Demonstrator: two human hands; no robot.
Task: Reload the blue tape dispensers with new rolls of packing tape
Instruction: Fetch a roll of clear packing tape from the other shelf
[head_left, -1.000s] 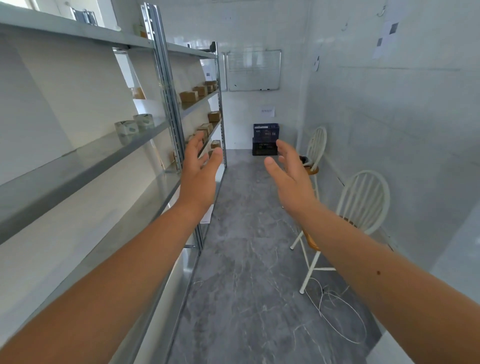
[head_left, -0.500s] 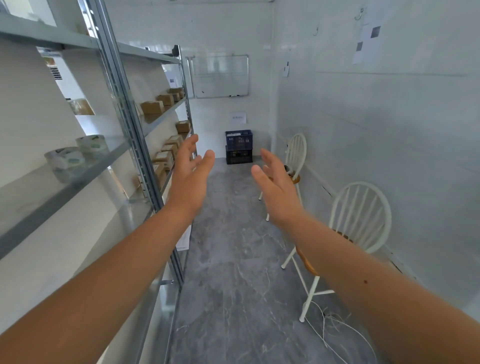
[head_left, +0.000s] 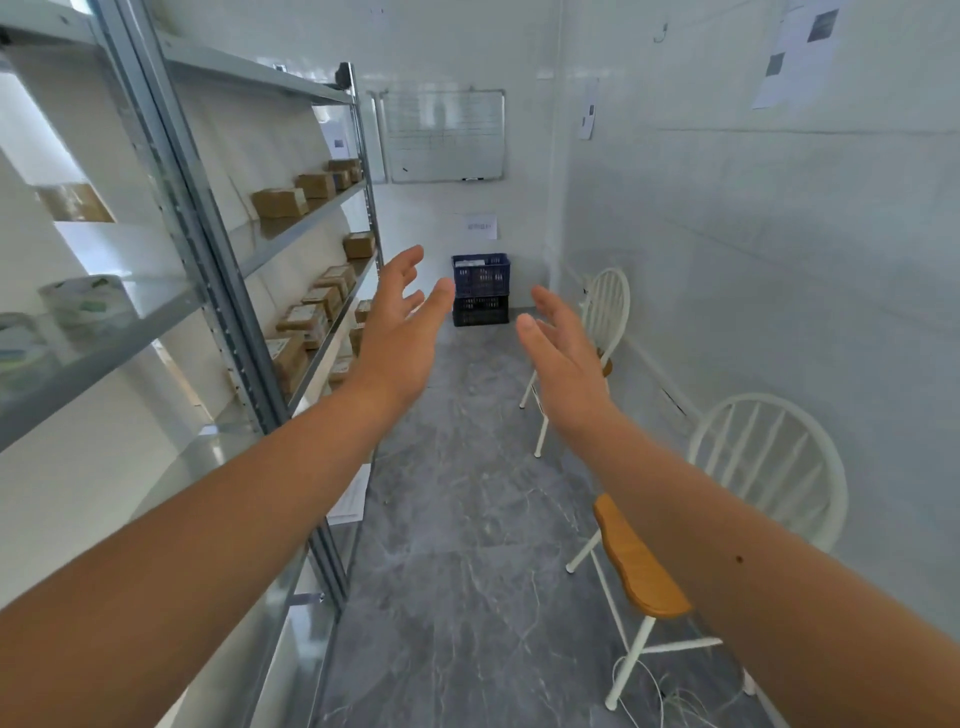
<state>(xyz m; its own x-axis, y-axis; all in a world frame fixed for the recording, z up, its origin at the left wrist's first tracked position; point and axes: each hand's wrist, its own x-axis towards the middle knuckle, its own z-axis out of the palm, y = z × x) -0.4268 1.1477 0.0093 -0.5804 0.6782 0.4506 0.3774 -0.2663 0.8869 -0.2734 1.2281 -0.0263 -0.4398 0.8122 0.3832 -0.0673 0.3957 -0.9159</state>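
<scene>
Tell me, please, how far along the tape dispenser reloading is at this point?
Nothing looks done: no blue dispenser is in view. In hand: nothing; the left hand and right hand are open and empty, held out over the aisle. What may be tape rolls sit blurred on the left shelf. Left: fetching rolls and dispensers, then every reload.

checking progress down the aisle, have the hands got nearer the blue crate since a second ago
Yes. The left hand and right hand now frame the blue crate on the far wall, which looks larger and closer; both are empty.
</scene>
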